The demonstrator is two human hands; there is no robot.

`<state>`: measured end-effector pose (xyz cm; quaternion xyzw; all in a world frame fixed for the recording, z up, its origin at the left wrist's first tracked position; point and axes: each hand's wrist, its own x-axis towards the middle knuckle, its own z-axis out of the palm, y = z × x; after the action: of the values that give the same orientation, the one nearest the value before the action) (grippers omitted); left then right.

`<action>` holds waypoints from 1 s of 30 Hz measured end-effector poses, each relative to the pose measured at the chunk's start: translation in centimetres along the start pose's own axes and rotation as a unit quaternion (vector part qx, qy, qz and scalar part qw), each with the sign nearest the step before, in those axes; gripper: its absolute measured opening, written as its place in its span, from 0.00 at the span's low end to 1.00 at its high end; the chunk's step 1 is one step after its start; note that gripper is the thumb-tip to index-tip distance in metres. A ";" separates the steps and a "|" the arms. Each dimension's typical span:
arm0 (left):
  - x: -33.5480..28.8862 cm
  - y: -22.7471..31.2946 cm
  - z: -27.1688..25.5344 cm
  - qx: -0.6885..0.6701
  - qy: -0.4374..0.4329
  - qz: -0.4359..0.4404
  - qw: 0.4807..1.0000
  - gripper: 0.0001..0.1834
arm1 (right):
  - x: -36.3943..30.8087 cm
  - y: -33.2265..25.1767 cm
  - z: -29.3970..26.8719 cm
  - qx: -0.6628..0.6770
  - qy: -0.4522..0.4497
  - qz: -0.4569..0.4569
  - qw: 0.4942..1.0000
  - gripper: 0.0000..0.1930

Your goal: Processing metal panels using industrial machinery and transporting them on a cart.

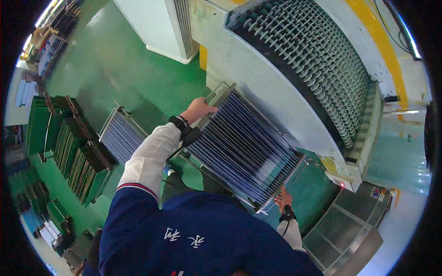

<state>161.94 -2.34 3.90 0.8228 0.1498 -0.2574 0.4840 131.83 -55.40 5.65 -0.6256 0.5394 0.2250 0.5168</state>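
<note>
A metal slotted rack (300, 163) is in front of my body, tilted across the view beside the roller machine. Many thin dark blue-grey panels (239, 142) stand on edge in it, close together in rows. My left hand (199, 110) is closed on the rack's upper left end, thumb lying over the frame. At the lower right corner, my right hand (283, 200) has its fingers curled at the rack's frame; the far side of its grip is partly hidden. Both wrists wear black straps.
A large machine with rows of white rollers (313, 60) fills the upper right. Another panel-filled rack (120, 133) stands on the green floor to the left, near racks of green boards (76, 154). A white cabinet (156, 27) is ahead, a metal-framed panel (343, 225) lower right.
</note>
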 end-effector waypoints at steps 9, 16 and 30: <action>0.5 -4.0 0.3 -0.007 0.029 -0.008 1.000 0.27 | 2.0 -2.7 -1.0 -0.139 -0.044 0.026 0.989 0.27; -5.5 -7.8 -1.1 -0.071 0.013 -0.056 0.996 0.24 | -0.5 -5.5 1.3 -0.466 0.152 -0.416 0.766 0.18; -23.5 -27.9 -2.6 -0.290 0.103 -0.217 0.926 0.23 | -14.6 0.2 20.0 -0.398 -0.084 -0.574 0.711 0.19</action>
<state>129.49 13.59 -1.72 0.6158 0.4419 -0.2147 0.6159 132.57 -31.13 10.47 -0.9411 -0.1083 0.1305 0.2925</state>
